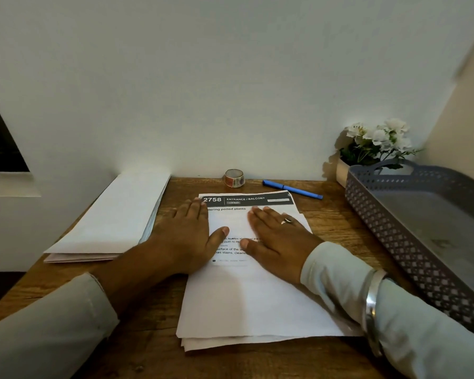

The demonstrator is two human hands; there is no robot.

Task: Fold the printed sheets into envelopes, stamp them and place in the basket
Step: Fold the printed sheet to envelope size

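Wooden table (337, 222). Grey perforated basket (389, 228) well to the right of the right hand. Stack of printed sheets (244, 305) lies under both hands. Pile of white envelopes (115, 214) just left of the left hand. Left hand (188, 236) flat, fingers spread, palm down on the sheets' left edge, gripping nothing. Right hand (277, 239) likewise flat and open on the top sheet. Blue pen (292, 189) and a small roll (234, 178), possibly stamps, lie beyond the fingertips.

Top printed sheet (246, 296) header: "2758", "ENTRANCE / BALCONY"; below, "potted plants"
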